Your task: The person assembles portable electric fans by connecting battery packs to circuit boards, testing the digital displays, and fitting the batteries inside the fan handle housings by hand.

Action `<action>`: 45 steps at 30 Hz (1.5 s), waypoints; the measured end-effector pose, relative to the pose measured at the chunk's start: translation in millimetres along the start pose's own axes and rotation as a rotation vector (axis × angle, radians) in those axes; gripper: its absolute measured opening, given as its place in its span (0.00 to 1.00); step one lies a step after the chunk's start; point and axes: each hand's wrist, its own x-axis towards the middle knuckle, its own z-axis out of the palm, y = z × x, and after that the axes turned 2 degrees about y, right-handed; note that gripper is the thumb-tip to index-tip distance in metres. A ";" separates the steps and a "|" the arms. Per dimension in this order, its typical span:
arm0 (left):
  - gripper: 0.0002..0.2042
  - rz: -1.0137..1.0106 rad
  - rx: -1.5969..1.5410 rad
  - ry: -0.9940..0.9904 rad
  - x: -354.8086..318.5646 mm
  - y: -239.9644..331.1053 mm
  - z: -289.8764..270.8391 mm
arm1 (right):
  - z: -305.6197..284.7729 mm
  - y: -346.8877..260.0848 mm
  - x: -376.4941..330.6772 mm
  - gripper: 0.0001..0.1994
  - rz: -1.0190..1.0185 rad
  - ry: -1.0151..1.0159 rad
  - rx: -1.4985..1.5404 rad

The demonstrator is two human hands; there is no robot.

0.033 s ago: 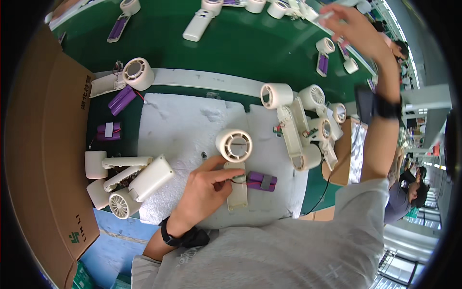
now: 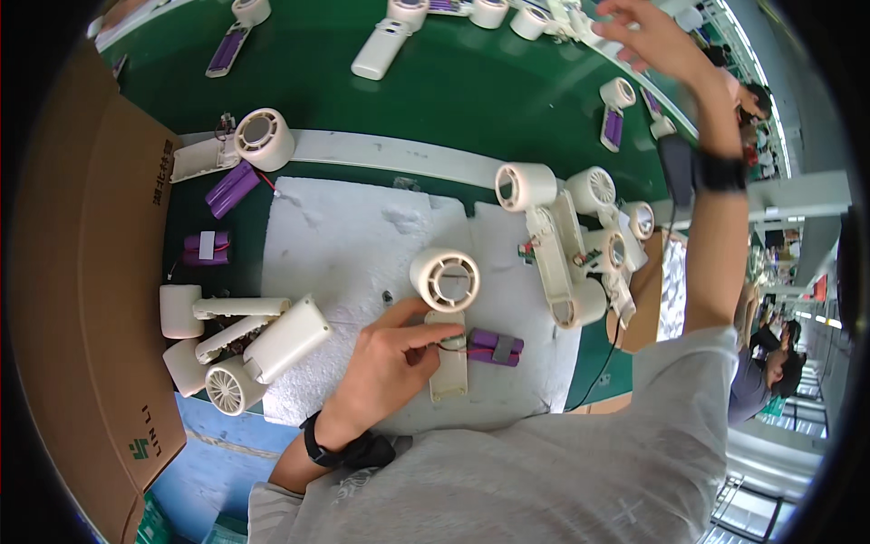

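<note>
A cream handheld fan (image 2: 445, 280) lies on the white foam sheet (image 2: 344, 227), its round head away from me and its handle (image 2: 448, 376) toward me. My left hand (image 2: 390, 358) is closed over the handle, thumb and index finger pinching near the wires inside. A red wire runs from there to a purple battery pack (image 2: 496, 347) with a grey patch, lying just right of the handle. My right hand (image 2: 648, 38) is raised at the far right over the green surface, fingers apart. Nothing shows clearly in it.
Several fan housings lie at the right (image 2: 553, 249) and left (image 2: 281, 340) of the foam. Two purple batteries (image 2: 207, 247) rest at the left, beside a tall cardboard box (image 2: 100, 272). More fans (image 2: 381, 45) sit on the green surface (image 2: 308, 72). A black device (image 2: 674, 168) with a cord hangs at right.
My right hand has moved slightly farther away and up. The whole view has shifted a little. My left hand stays on the fan handle.
</note>
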 end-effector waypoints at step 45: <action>0.17 0.093 -0.004 -0.015 -4.3 -18.2 1.0 | 232.4 -344.9 -44.2 0.34 -0.688 -0.217 -0.011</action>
